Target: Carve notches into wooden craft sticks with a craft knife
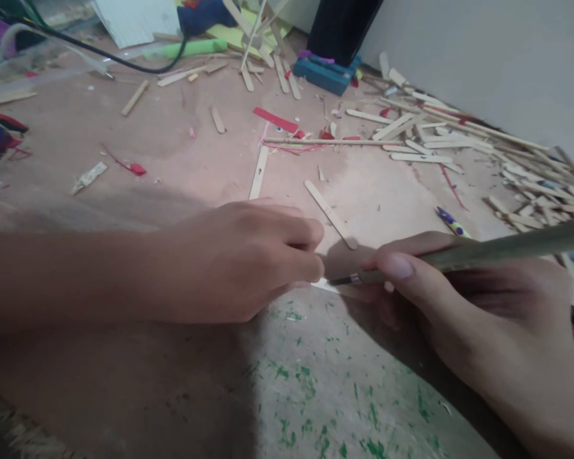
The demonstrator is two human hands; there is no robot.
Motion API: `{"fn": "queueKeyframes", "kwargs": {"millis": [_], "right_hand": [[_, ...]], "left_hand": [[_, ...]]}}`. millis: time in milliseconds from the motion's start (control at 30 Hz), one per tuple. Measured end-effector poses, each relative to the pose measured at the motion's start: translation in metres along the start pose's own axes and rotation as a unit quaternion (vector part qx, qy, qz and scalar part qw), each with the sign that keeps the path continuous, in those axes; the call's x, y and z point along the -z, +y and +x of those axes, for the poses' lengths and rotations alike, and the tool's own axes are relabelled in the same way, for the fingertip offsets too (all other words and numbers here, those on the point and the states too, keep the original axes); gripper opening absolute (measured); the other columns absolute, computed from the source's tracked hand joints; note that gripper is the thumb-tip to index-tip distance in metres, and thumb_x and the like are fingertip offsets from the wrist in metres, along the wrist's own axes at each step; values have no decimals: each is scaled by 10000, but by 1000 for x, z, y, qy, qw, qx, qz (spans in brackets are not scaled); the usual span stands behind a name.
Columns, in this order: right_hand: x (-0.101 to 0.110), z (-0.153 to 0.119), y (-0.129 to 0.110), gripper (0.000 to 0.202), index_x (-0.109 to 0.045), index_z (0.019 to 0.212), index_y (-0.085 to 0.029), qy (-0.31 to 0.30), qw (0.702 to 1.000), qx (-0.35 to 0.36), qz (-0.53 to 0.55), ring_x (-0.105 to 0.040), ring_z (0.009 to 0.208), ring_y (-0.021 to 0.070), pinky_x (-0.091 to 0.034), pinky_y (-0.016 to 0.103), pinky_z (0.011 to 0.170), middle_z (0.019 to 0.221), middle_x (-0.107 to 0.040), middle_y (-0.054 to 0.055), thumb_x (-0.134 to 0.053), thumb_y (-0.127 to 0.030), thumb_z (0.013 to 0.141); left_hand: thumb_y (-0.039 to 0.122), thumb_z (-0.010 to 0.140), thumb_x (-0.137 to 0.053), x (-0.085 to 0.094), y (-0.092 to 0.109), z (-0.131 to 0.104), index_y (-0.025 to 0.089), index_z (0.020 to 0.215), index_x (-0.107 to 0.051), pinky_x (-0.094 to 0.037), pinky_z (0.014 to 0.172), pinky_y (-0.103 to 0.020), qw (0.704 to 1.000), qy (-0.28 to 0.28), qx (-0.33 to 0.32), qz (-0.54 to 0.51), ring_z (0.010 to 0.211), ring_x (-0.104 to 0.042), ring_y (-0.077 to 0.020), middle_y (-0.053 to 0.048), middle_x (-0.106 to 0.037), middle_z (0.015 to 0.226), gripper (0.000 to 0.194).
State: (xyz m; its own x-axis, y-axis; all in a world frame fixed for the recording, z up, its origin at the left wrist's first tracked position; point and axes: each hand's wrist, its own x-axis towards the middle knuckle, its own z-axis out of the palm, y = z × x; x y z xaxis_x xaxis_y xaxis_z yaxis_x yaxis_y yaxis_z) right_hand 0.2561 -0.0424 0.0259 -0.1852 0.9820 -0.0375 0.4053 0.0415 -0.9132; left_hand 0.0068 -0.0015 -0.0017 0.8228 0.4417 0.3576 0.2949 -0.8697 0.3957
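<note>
My right hand [478, 319] grips a slim carving tool [507, 250] like a pen. Its long handle slants up to the right, and its narrow dark metal tip points left. That tip touches or hovers just over the end of a pale craft stick [324, 286]. My left hand [263, 261] is closed, fingers pressing the stick down on the floor; most of the stick is hidden beneath them. Just beyond my left hand lies another craft stick [258, 172] with a small hole in it. A further craft stick [330, 213] lies diagonally between and beyond my hands.
Many craft sticks and thin rods pile up along the wall at right [530, 185]. A red strip [275, 120] and a long thin stick [335, 141] lie ahead. A blue block [325, 73] stands at the back. Green marks [325, 382] cover the near surface.
</note>
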Motion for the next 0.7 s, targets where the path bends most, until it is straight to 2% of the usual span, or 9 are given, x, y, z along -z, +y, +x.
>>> {"fn": "queueKeyframes", "kwargs": {"millis": [100,200,267,400,533,700], "right_hand": [[-2,-6,-7,223,-827,829,-305,33,996,32,-74,-605,520,121,-469,246,464,631,-714,-18,-788,-461,983],[-3,-10,-10,201,-832,850,-328,61,990,34,-124,-631,555,119,-477,259,506,672,-733,-25,-798,-483,974],[-1,-8,-7,275,-811,842,-303,30,995,-8,-96,-646,546,136,-487,272,490,680,-737,-8,-770,-538,980],[3,1,2,373,-786,865,-255,-61,991,-113,46,-624,496,161,-491,275,432,613,-690,10,-722,-600,990],[8,7,6,338,-800,885,-243,-80,990,-99,59,-637,525,140,-513,243,460,661,-716,18,-739,-558,993],[13,9,9,328,-824,949,-241,-107,987,-98,67,-650,573,148,-526,261,498,729,-731,40,-729,-551,1000]], "left_hand": [[91,1056,-527,1,2,1,163,891,-758,-482,764,-329,1000,4,1,-4,853,-633,-183,-44,-696,952,293],[42,1037,-524,1,5,1,150,855,-734,-467,746,-298,1000,3,5,-15,800,-589,-154,-44,-674,927,298],[26,1030,-503,1,6,1,152,856,-728,-471,758,-290,1000,-1,9,-20,812,-594,-154,-48,-673,939,310],[6,1023,-438,1,4,0,148,901,-751,-486,802,-289,1000,-4,9,-29,864,-622,-171,-62,-678,952,364],[-1,1010,-424,0,3,2,146,891,-758,-475,783,-286,999,3,-2,-33,836,-611,-172,-68,-672,933,383],[10,1016,-432,1,4,2,153,895,-767,-459,754,-285,1000,-5,10,-24,808,-590,-169,-60,-659,914,383]]}}
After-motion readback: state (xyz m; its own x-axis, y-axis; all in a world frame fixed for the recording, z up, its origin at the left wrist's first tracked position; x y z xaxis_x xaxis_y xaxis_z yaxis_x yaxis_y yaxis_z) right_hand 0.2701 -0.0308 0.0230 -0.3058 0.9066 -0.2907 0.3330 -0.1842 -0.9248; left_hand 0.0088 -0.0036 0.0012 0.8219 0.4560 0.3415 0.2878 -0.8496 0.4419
